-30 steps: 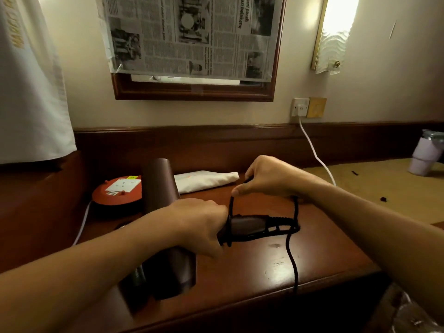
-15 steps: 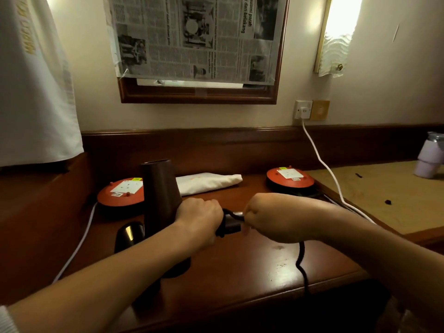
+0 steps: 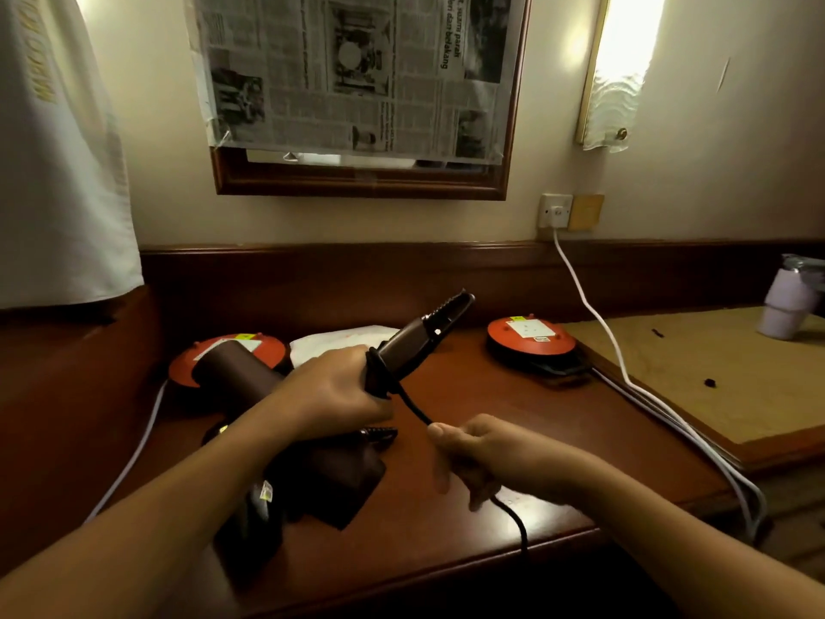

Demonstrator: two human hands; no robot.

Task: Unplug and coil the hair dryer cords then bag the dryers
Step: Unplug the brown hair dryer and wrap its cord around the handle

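Gripping dryer (image 3: 415, 346) handle with left hand (image 3: 339, 390), pinching black cord (image 3: 413, 404) with right hand (image 3: 482, 453), just above counter (image 3: 468, 404).

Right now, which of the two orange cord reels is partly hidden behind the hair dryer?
The orange reel on the left: the hair dryer held by the left hand overlaps it. The other orange reel, further right, is fully visible.

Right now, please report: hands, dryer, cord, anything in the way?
Left hand grips dryer handle. Right hand holds black cord, partly wound. Second dryer lies under the arms.
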